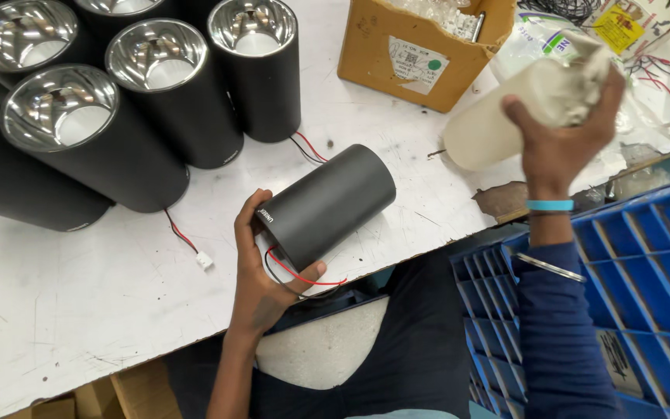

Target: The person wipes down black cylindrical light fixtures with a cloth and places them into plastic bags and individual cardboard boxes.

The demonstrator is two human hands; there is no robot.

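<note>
I see a black tube-shaped lamp [327, 206] lying on its side on the white table [102, 302], close to the near edge. Its far end points up and to the right. Thin red and black wires [304, 277] come out of its near end and curl under it.

My left hand [261, 271] holds the near end of the lamp. The fingers wrap over the top of the end and the thumb presses on the bottom, so the hand is closed around it. The left arm comes up from the bottom of the view, almost straight.

My right hand [564, 136] is up and to the right of the lamp, well apart from it. It is closed around a crumpled pale cloth [571, 85] and a cream-white tube [498, 120] that points down to the left. The picture is a bit blurry there. The wrist has a light blue band [550, 206], and the arm wears a dark blue sleeve [564, 334].

To the left stand more black lamps [157, 101], upright and close together, with shiny silver insides. A brown cardboard box [420, 46] sits at the top of the table. A blue plastic crate [645, 264] is on the right, below my right arm.
</note>
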